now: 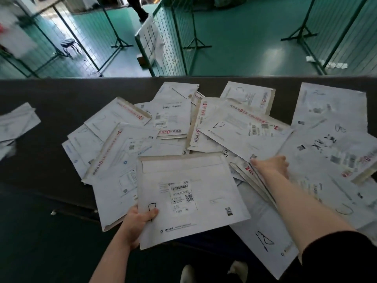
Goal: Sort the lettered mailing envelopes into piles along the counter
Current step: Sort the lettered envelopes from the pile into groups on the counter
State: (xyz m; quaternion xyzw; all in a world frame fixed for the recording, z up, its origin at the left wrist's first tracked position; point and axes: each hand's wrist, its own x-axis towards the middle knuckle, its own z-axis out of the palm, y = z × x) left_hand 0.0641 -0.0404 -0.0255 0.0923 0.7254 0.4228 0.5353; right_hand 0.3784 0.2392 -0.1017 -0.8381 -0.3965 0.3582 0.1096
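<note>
The left hand (pixel 136 223) holds a white envelope (pixel 189 198) at its near left corner, the thumb on top beside a handwritten letter and the other fingers under the paper. This envelope is lifted a little above the near edge of the dark counter (pixel 47 144), with a barcode label (pixel 182 198) in its middle. The right hand (pixel 272 166) reaches farther to the right, into the loose heap of envelopes (pixel 240 127); its fingers lie on the papers there, but I cannot tell if they pinch one. On the far left of the counter lies a small separate pile (pixel 16 123). Beyond the counter is a green floor (pixel 240 37) with wire fences (pixel 169 43).
</note>
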